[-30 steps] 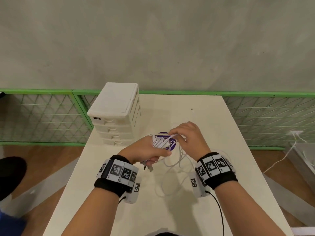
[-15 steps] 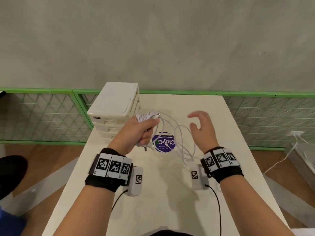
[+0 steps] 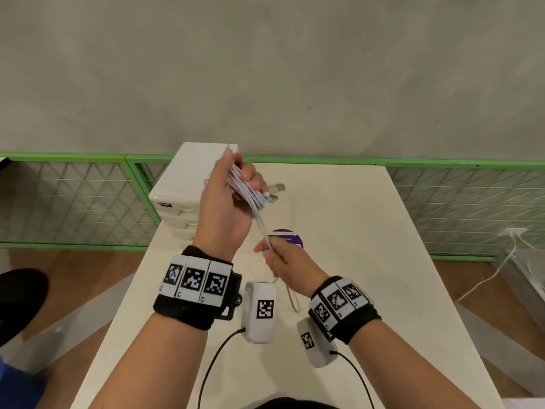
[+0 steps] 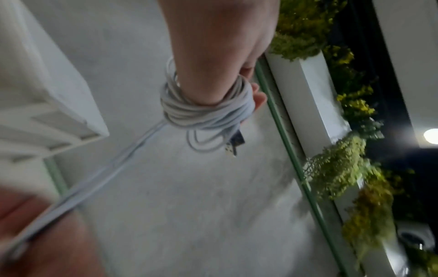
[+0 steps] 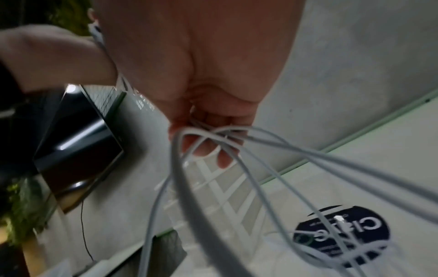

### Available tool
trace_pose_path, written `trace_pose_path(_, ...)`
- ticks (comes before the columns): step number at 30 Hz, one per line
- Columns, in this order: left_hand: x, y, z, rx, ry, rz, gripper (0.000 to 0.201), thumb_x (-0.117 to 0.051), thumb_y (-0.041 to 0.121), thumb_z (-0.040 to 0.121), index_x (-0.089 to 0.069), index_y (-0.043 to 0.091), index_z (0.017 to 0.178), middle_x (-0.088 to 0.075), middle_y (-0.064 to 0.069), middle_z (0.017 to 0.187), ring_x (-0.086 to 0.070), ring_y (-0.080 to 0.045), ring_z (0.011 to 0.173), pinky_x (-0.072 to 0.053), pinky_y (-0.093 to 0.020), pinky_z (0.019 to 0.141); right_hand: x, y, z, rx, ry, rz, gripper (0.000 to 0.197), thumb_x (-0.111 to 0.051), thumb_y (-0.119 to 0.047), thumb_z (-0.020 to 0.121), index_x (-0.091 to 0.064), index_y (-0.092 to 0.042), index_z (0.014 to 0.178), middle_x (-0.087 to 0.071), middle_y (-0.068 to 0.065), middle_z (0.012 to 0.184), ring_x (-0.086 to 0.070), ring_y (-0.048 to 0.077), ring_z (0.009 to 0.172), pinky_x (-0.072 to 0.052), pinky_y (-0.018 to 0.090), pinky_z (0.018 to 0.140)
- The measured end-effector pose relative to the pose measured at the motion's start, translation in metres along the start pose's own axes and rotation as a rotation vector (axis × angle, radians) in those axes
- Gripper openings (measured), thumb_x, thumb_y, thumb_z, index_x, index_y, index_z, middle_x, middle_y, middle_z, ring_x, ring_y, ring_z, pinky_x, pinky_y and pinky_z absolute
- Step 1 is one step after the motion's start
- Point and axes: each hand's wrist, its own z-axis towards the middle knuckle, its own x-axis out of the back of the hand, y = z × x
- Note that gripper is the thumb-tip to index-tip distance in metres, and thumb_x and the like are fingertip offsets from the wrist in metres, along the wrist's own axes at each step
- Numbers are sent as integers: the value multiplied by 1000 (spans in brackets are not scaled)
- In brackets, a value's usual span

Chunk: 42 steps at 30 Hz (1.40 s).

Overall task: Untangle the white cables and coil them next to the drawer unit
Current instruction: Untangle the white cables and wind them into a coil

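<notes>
My left hand [image 3: 233,187] is raised in front of the white drawer unit [image 3: 177,196] and grips a coil of white cables [image 3: 246,188] wound around its fingers; USB plugs [image 3: 275,191] stick out to the right. In the left wrist view the coil [image 4: 201,110] wraps the fingers and a plug [image 4: 231,150] dangles. From the coil taut strands [image 3: 263,228] run down to my right hand [image 3: 278,255], which pinches them above the table. In the right wrist view loose cable loops [image 5: 260,159] fan out below my right hand's fingers [image 5: 208,131].
A cream table [image 3: 368,261] carries a round purple sticker [image 3: 287,237] at its middle. A loose cable loop [image 3: 293,302] hangs near my right wrist. A green mesh fence [image 3: 73,199] runs behind the table, and another white cable [image 3: 489,278] lies on the floor at right.
My left hand rose higher with the coil, now in front of the drawer unit. My right hand, open and apart before, came in below and took hold of the trailing strands.
</notes>
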Motion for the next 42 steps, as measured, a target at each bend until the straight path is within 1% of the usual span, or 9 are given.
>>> trace_pose_path(5,33,9,21,-615,42,1009,19,-48,22,99,-55,19,82,-52,2,69,-52,-10,68,-46,-34,72,8,23,-18,-113,-92,-54,23,-43,-7,93,-63,-19,92,-50,-9,64,-48,6,61,-45,29,72)
trace_pose_path(10,74,-7,30,-268,-5,1905,40,-51,34,97,-63,-3,104,-66,-20,95,-62,-29,86,-44,-30,77,45,5,-18,75,137,147,37,-47,1,93,-62,-31,83,-53,3,65,-44,2,60,-37,12,63)
trace_pose_path(16,64,-30,7,334,-285,1428,67,-41,72,85,-53,8,68,-50,-9,51,-46,-21,39,-43,-25,44,72,-15,-3,225,348,99,46,-45,5,90,-63,-37,87,-54,0,66,-52,18,66,-42,25,66)
trace_pose_path(21,47,-25,-3,528,-539,1022,39,-64,30,89,-43,15,59,-31,-1,42,-24,-15,33,-23,-21,39,81,8,15,210,412,-301,23,-47,-17,88,-69,-24,90,-65,-13,78,-60,15,80,-44,35,84)
trace_pose_path(27,19,-7,0,359,-519,196,31,-60,37,85,-50,18,63,-38,10,36,-35,-5,26,-31,-14,35,56,40,12,-97,43,-540,21,-42,-27,98,-63,-22,95,-64,-1,107,-50,16,111,-9,39,115)
trace_pose_path(31,-1,-4,13,-6,-71,31,30,-47,39,93,-44,18,71,-38,7,47,-37,-8,39,-35,-20,43,37,30,5,-50,-44,-437,14,-48,-27,95,-57,-28,84,-65,-6,95,-57,13,93,-34,31,99)
trace_pose_path(36,39,-18,33,-468,137,1026,38,-57,25,95,-49,15,60,-52,1,50,-51,-13,47,-42,-27,51,40,7,-1,152,2,-271,12,-53,-20,93,-61,-27,87,-52,-22,71,-49,-8,69,-35,15,63)
trace_pose_path(39,53,-28,29,-286,-111,1733,34,-58,35,93,-53,11,69,-46,6,51,-44,-4,44,-31,-13,45,54,-1,4,265,99,-306,17,-54,-22,93,-70,-19,98,-56,-15,76,-48,1,70,-36,13,65)
trace_pose_path(42,51,-29,25,108,-366,1818,54,-52,58,88,-55,8,68,-46,3,43,-44,-6,35,-34,-13,42,64,0,6,288,162,-305,14,-60,-16,88,-73,-12,91,-58,-2,75,-51,11,71,-37,21,65)
